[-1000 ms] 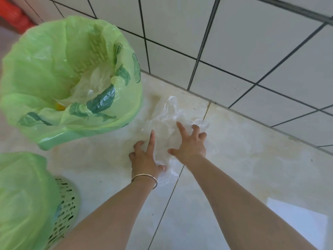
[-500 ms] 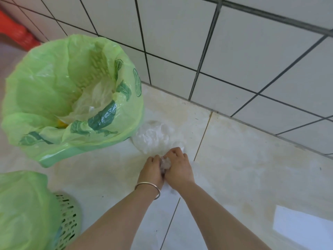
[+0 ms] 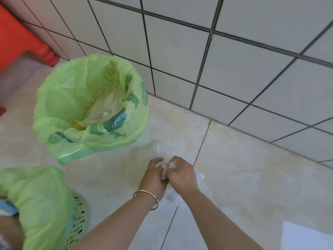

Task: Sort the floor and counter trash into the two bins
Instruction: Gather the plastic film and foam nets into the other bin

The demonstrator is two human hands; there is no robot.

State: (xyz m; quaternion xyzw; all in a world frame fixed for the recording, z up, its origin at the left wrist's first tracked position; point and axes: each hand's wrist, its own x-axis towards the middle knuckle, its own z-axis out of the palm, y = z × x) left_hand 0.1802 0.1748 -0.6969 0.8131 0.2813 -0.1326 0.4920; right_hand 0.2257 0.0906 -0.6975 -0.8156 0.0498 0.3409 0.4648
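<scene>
A: Lower centre of the frame, on the floor (image 3: 252,168) — item one, please.

B: One clear plastic bag (image 3: 169,167), crumpled. Held between both hands, which meet knuckle to knuckle. Left hand (image 3: 153,177): fingers curled, closed on the bunched film. Right hand (image 3: 182,175): likewise closed on it. A loose tail of the film trails below the right wrist, towards the bottom of the frame, and more lies faintly spread above the hands.

A: Long axis?

B: None to speak of at the grip; the wad is a knot. The trailing film runs roughly up-and-down the frame.

A: Receptacles?

B: Two. Open bin (image 3: 90,112), green liner, upper left of the hands, mouth facing up, already holding pale film and something yellow. Second bin (image 3: 37,204), lower left corner, green liner over a perforated basket; its mouth is mostly out of view.

A: The relation that matters?

B: Both bins lie to the left of the bag. The left hand is the nearer one to either. My judgement: the open bin suits plastic, so the carry goes up and left, with the tail lifted clear of the floor first.

A: Other entries?

B: One bangle (image 3: 146,196), left wrist. One red stool (image 3: 21,40), upper left corner. One white sheet (image 3: 306,237), lower right, on the floor.
</scene>
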